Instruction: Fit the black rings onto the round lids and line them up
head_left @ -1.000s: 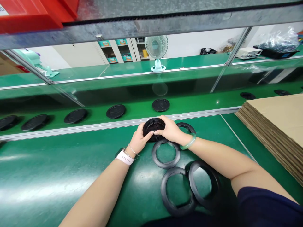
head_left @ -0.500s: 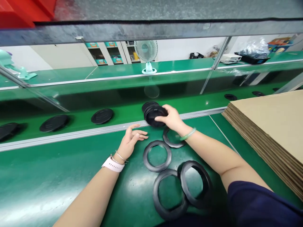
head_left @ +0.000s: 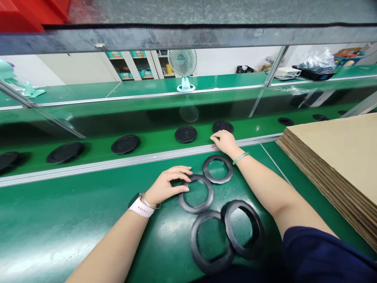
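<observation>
My left hand (head_left: 171, 184), wearing a watch with a pale pink strap, has its fingers and thumb spread over the left rim of a black ring (head_left: 211, 195) on the green table. My right hand (head_left: 225, 142), with a green bangle at the wrist, is loosely closed and holds nothing visible. It is just in front of a round black disc (head_left: 223, 126), partly hiding its near edge. Another black disc (head_left: 185, 134) lies to the left on the green belt. Behind the first ring sits a second ring (head_left: 218, 181); closer to me are a third ring (head_left: 194, 241) and a thicker ring (head_left: 257, 228), overlapping.
A metal rail (head_left: 147, 158) separates table and belt. Several more discs lie along the belt, one disc (head_left: 125, 144) at left. A stack of cardboard (head_left: 335, 149) is at right. A metal shelf beam (head_left: 176, 39) crosses overhead; a fan (head_left: 182, 65) stands beyond.
My right hand has let go of the disc, which now lies farther right on the belt. My left hand has moved right onto the ring. The belt's discs have shifted slightly left.
</observation>
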`<state>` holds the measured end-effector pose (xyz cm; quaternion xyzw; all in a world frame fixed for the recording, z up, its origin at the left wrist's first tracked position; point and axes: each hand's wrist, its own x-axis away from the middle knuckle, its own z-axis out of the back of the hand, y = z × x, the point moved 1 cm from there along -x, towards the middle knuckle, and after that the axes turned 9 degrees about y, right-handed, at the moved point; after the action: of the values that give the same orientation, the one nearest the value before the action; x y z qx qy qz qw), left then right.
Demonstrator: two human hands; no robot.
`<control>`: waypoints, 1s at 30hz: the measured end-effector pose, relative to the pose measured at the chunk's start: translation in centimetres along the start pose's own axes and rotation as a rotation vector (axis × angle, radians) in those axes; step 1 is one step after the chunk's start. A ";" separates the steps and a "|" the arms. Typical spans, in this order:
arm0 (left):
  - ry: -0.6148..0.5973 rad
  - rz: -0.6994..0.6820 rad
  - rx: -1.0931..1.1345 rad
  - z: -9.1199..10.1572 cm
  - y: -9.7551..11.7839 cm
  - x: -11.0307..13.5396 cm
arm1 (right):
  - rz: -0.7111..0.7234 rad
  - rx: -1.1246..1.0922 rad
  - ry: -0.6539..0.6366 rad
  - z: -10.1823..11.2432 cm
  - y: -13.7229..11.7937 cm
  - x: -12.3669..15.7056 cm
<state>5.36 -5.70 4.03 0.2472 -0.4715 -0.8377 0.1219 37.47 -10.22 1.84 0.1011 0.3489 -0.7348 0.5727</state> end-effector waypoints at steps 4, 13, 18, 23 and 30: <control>-0.052 -0.033 0.034 -0.5 0.4 0.1 | -0.112 -0.086 -0.019 -0.6 0.8 0.2; -0.291 -0.041 -0.157 -0.1 -0.8 0.0 | -0.217 -0.193 -0.003 -1.1 1.8 0.1; -0.218 -0.173 -0.413 -0.5 0.4 0.1 | -0.255 -0.279 0.002 -1.4 1.7 0.1; -0.231 -0.217 -0.418 -2.5 1.4 0.7 | -0.361 -0.288 0.094 -1.4 1.9 -0.2; -0.068 0.085 -0.061 -1.4 0.0 0.5 | -0.587 -0.214 0.372 0.6 4.4 -0.1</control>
<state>5.66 -6.94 3.25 0.1944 -0.4598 -0.8536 0.1487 41.65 -10.93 0.60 0.0682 0.5362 -0.7964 0.2715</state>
